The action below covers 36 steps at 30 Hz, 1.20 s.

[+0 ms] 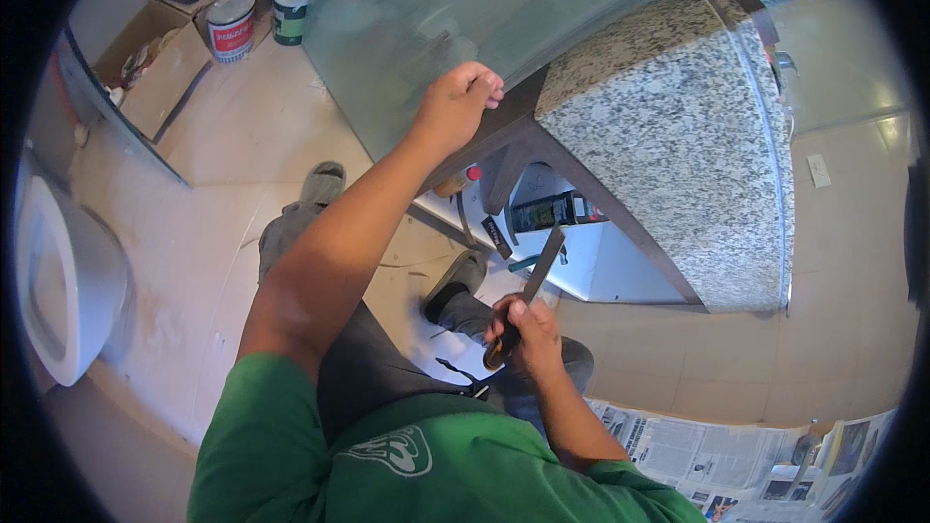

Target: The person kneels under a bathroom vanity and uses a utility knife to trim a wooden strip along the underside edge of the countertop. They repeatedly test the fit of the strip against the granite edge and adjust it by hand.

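My left hand is raised, fingers curled closed, at the dark wooden edge strip beside the glass panel. What its fingers hold, if anything, is hidden. Nearer my body, my right hand grips a black and yellow handle. From it a long flat grey blade points up and away; I cannot tell the tool's exact kind. Past the blade tip is the open space under a speckled granite slab. A dark canister, a hammer and a red-capped bottle lie there.
A white toilet bowl stands at the left. Paint cans and a cardboard box sit at the far left. Newspaper sheets cover the floor at the lower right, with a metal tool on them.
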### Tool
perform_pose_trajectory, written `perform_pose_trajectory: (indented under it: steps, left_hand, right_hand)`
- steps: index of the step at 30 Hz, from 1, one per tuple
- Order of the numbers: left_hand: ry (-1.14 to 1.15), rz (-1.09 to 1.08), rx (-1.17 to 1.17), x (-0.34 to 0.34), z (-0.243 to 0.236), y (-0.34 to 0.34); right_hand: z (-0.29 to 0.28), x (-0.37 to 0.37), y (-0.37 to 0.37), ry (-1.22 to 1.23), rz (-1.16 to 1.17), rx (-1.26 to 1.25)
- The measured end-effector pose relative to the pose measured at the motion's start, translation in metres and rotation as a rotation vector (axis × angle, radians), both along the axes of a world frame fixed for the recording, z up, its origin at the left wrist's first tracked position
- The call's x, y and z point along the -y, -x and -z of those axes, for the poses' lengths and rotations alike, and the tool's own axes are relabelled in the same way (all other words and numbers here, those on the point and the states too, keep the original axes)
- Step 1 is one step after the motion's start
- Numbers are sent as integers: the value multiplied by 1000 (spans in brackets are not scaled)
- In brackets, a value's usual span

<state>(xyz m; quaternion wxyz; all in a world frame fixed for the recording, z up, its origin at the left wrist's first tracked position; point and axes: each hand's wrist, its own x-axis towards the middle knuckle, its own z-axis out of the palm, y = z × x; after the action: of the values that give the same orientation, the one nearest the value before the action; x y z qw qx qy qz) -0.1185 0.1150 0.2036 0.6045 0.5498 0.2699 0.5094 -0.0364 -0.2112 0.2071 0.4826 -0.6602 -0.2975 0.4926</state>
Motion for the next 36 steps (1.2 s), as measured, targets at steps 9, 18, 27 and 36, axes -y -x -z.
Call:
perform_pose_trajectory:
  steps: [9,18,27,36]
  left_hand:
    - [-48,95,-223,-6,-4,32]
    - [-55,537,-442,-3,-5,57]
    - [164,532,-24,13,22,27]
    - [232,571,-27,14,14,30]
  right_hand:
    - [-1,-94,32,-148,-28,-218]
    - [23,-151,47,-137,139,-288]
    - [33,-162,57,-168,47,-388]
    - [23,-136,52,-103,23,-395]
